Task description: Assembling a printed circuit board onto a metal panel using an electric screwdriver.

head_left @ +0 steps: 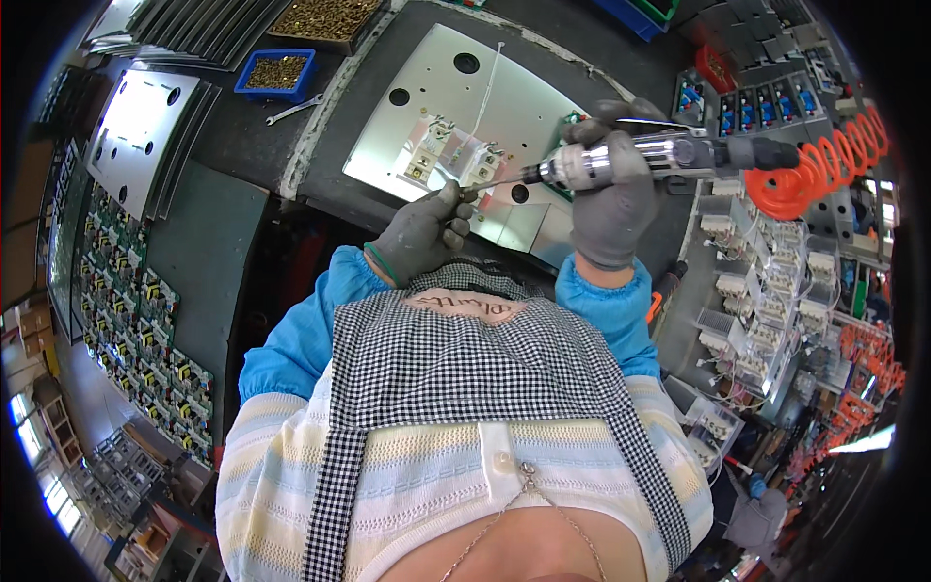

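Observation:
My right hand (pixel 619 209), in a grey glove, is wrapped round a silver air screwdriver (pixel 582 167) lying almost level, its bit pointing left. A coiled orange hose (pixel 849 155) runs off its back end. My left hand (pixel 417 235), also gloved, pinches with thumb and fingers at the bit's tip; whatever sits between the fingertips is too small to make out. Both hands are over the near edge of a shiny metal plate (pixel 383 145) with round black-rimmed holes. Mounted on that plate is a group of small white and clear parts (pixel 451 153) with a thin white cable (pixel 492 82).
At the far left are a blue bin (pixel 275 74) of brass-coloured small parts, a wrench (pixel 295 110) and stacked metal plates (pixel 141 126). Rows of green circuit boards (pixel 145 320) lie left. White assemblies (pixel 742 291) and a red bin (pixel 715 68) stand right.

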`<action>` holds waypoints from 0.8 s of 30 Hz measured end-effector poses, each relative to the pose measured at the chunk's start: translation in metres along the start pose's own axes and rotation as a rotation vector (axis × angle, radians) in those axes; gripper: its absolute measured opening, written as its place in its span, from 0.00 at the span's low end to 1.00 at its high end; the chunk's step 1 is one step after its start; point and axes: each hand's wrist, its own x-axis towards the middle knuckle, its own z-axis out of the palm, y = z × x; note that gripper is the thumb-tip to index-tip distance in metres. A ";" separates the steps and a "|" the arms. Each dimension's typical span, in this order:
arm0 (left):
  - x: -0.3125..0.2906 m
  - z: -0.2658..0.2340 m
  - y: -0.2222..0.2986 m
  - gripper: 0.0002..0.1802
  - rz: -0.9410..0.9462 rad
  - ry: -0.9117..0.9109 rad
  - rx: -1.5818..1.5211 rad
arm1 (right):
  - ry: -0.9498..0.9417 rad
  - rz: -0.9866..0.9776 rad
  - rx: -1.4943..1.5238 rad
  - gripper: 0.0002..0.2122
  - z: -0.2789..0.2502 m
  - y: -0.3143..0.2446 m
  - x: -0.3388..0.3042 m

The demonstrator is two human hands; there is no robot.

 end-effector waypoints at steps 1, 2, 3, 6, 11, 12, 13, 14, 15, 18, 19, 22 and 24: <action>0.000 -0.001 0.000 0.17 -0.005 -0.024 0.017 | 0.002 -0.004 -0.003 0.18 -0.001 0.002 -0.003; 0.000 -0.002 0.000 0.17 -0.006 -0.047 0.032 | 0.001 0.019 -0.020 0.18 -0.002 0.006 -0.006; 0.000 -0.001 -0.002 0.17 -0.006 -0.051 0.031 | -0.001 0.041 -0.037 0.18 -0.002 0.010 -0.009; 0.001 -0.002 -0.003 0.17 0.047 0.048 0.001 | 0.048 0.027 -0.020 0.18 -0.001 0.017 -0.013; -0.003 0.002 -0.002 0.19 0.154 0.181 0.220 | 0.082 0.063 -0.031 0.18 0.007 0.018 -0.016; -0.003 0.000 -0.001 0.19 0.157 0.180 0.214 | 0.076 0.065 -0.033 0.18 0.006 0.020 -0.014; -0.003 -0.005 0.000 0.20 0.181 0.145 0.239 | 0.088 0.094 -0.034 0.18 0.006 0.021 -0.012; -0.004 -0.009 0.002 0.21 0.203 0.110 0.266 | 0.102 0.122 -0.034 0.18 0.006 0.022 -0.010; -0.006 -0.012 0.003 0.21 0.205 0.109 0.261 | 0.098 0.124 -0.036 0.18 0.007 0.022 -0.009; -0.010 -0.016 0.007 0.24 0.196 0.053 0.304 | 0.146 0.193 -0.118 0.11 0.012 0.025 -0.007; -0.011 -0.015 0.009 0.24 0.137 0.069 0.210 | 0.146 0.201 -0.123 0.11 0.014 0.029 -0.007; -0.014 -0.011 0.013 0.25 0.084 0.137 0.047 | 0.117 0.158 -0.136 0.11 0.031 0.038 -0.010; -0.016 -0.016 0.016 0.26 0.085 0.191 -0.018 | 0.092 0.108 -0.142 0.11 0.039 0.045 -0.012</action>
